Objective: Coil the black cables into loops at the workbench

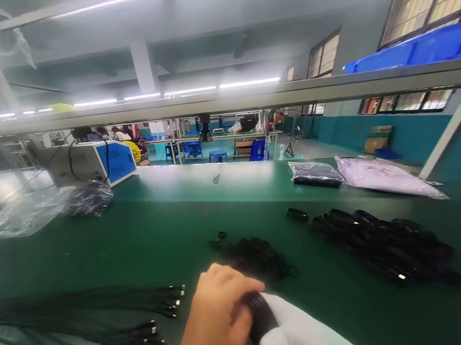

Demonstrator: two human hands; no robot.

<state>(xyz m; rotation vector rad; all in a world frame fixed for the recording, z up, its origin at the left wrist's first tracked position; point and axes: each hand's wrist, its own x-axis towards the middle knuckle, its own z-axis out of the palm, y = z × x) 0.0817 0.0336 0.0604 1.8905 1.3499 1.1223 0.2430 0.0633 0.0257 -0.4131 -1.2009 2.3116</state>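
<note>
Between my two hands is a coiled black cable [260,317]. My left hand [219,311], bare, has its fingers and thumb closed around the coil's near left side. My right hand [292,334] wears a white glove and grips the same coil from the right, thumb on its front. Just beyond my hands lies a loose heap of small black pieces [257,257], perhaps ties or bands. To the left, a spread of straight black cables [104,314] lies with metal plugs pointing right. A pile of coiled black cables [386,246] rests at the right.
A green-topped table [157,239] spans the view. At its back are a blue and grey machine [116,160], clear plastic bags [28,214], a bagged dark bundle [315,173] and a pale pink bag [385,175]. A shelf rail [200,103] crosses above, holding a blue bin [423,49].
</note>
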